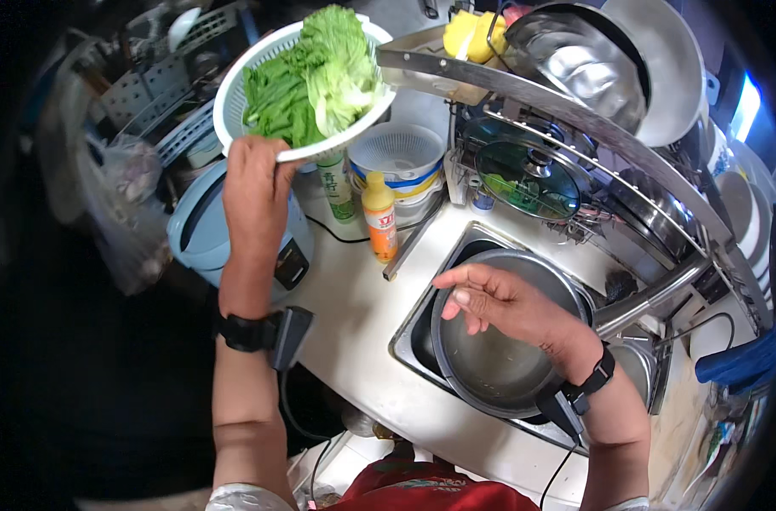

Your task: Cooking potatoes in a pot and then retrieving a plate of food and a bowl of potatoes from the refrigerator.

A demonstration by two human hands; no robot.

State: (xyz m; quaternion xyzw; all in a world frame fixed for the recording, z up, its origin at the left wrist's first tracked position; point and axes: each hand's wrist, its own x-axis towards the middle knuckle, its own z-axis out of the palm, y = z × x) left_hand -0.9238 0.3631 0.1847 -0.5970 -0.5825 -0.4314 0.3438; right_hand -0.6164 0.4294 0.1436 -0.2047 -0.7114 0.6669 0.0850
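Note:
My left hand point(257, 188) grips the near rim of a white plastic colander point(229, 105), tilted and raised to about the height of the upper rack. Green leafy lettuce point(344, 70) fills it, together with darker long green leaves point(279, 99). Over the sink, my right hand point(500, 300) hangs with its fingers loosely bent and apart, holding nothing. Below it a round metal basin point(490, 364) with shallow cloudy water sits in the stainless steel sink point(420, 348).
A light blue rice cooker point(199, 191) stands under my left forearm. An orange bottle with a yellow cap point(380, 220), a green bottle point(337, 191) and stacked baskets point(397, 150) stand behind. At right, a metal dish rack point(592, 112) holds a glass lid point(527, 182) and metal bowls point(579, 64).

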